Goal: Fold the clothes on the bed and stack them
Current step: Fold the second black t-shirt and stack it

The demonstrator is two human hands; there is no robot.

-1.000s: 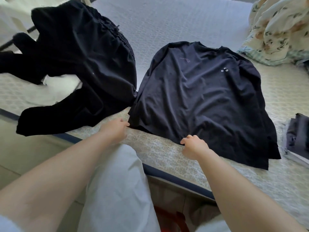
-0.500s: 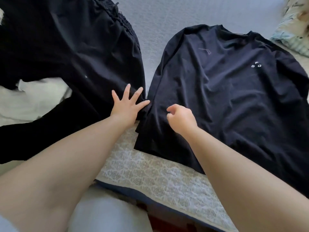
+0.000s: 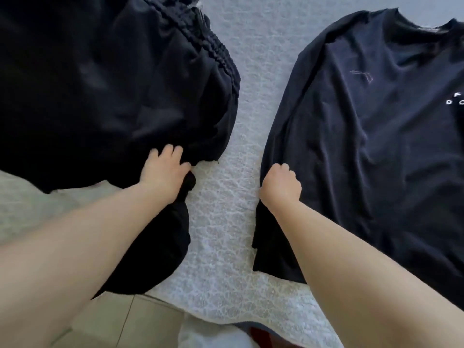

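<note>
Fingers [image 3: 285, 169] of the right hand [image 3: 281, 184] now curl onto the shirt [image 3: 364, 136] side edge, right on the bed [image 3: 221, 197]; left hand [image 3: 164, 172], splayed before, grips black trousers [image 3: 100, 84] left, so folding begins

on the bed [image 3: 226, 222]: trousers [image 3: 100, 84] at left, shirt [image 3: 364, 134] at right, apart; left hand [image 3: 164, 172] on trousers' near edge, right hand [image 3: 280, 185] on shirt's left edge.

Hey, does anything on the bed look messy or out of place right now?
Nothing damaged or spilled. The black garment under the left hand lies bunched, part of it hanging over the bed edge. The dark shirt, gripped by the right hand, lies mostly flat.
</note>
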